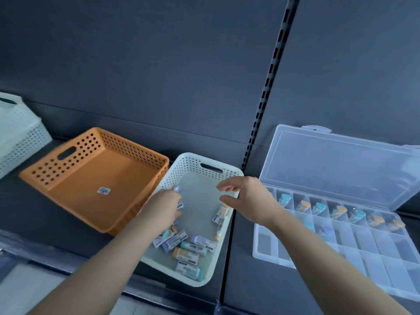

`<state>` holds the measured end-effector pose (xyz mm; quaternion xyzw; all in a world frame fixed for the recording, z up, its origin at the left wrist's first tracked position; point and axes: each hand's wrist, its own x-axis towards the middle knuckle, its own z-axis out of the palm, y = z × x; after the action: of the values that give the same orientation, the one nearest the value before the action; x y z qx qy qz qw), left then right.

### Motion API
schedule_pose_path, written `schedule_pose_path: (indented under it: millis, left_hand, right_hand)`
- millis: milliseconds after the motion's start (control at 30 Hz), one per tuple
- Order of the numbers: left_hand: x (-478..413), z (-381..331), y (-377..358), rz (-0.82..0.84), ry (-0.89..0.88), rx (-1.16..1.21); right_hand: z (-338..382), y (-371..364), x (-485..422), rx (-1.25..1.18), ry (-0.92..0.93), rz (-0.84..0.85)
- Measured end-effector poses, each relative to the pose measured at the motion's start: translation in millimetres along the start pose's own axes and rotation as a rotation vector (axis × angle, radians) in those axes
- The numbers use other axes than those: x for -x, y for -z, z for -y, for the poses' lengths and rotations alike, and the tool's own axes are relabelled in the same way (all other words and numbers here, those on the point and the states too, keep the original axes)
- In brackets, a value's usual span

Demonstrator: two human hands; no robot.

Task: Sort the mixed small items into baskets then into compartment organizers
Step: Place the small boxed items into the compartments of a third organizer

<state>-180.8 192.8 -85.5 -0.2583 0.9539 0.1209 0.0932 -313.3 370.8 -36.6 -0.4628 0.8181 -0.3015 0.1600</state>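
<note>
A white perforated basket (pixel 195 163) sits on the dark shelf and holds several small labelled tubes (pixel 192 246) with teal, orange and purple caps. My left hand (pixel 162 206) is inside the basket and grips a few tubes, one purple cap (pixel 177 188) sticking out above the fingers. My right hand (pixel 244 196) hovers over the basket's right rim with fingers spread and holds nothing. To the right lies a clear compartment organizer (pixel 341 237) with its lid open; several capped tubes (pixel 338 210) fill its back row.
An orange perforated basket (pixel 68 178) with only a sticker on its floor stands left of the white one, touching it. Another white basket (pixel 20 137) sits at the far left. A slotted upright rail (pixel 268 87) runs up the dark back panel.
</note>
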Motion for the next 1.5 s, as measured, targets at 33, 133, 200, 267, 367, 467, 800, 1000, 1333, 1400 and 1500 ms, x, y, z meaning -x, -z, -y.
schedule_pose_path:
  millis: [33, 133, 200, 267, 367, 467, 800, 1000, 1333, 1400, 1500]
  left_hand:
    - [-1.2, -0.7, 0.5, 0.022, -0.011, -0.024]
    - [-1.7, -2.4, -0.5, 0.056, -0.064, -0.053]
    - [-0.3, -2.2, 1.5, 0.055, -0.110, -0.038]
    - [3.5, 1.2, 7.4, 0.039, -0.132, 0.050]
    - [21.5, 12.2, 32.4, -0.096, -0.110, 0.293]
    - [48.1, 31.7, 60.1, -0.222, -0.064, 0.462]
    - [68.3, 63.6, 66.1, 0.144, -0.003, 0.768]
    - [44.5, 50.2, 80.1, 0.297, -0.110, 0.452]
    - [38.2, 62.1, 74.5, 0.232, -0.102, 0.410]
    - [38.2, 59.9, 74.3, 0.218, -0.111, 0.430]
    - [38.9, 48.8, 72.9, 0.241, -0.154, 0.421]
  right_hand:
    - [1.0, -1.5, -4.2, 0.003, 0.003, 0.015]
    - [2.5, -5.8, -14.8, 0.018, 0.002, 0.071]
    - [3.2, -9.7, -20.5, 0.032, -0.011, 0.115]
    - [4.6, -15.8, -26.3, 0.034, -0.022, 0.151]
    - [13.2, -32.2, -36.0, 0.011, -0.024, 0.234]
    - [30.0, -58.0, -47.5, 0.003, -0.044, 0.335]
    - [50.1, -111.0, -65.2, 0.182, -0.042, 0.523]
    - [25.6, -83.1, -72.5, 0.031, -0.113, 0.332]
    - [34.9, -109.7, -86.4, 0.446, 0.022, 0.349]
    - [33.3, -112.2, -89.2, 0.461, 0.011, 0.341]
    - [29.6, -100.2, -89.7, 0.398, -0.042, 0.314]
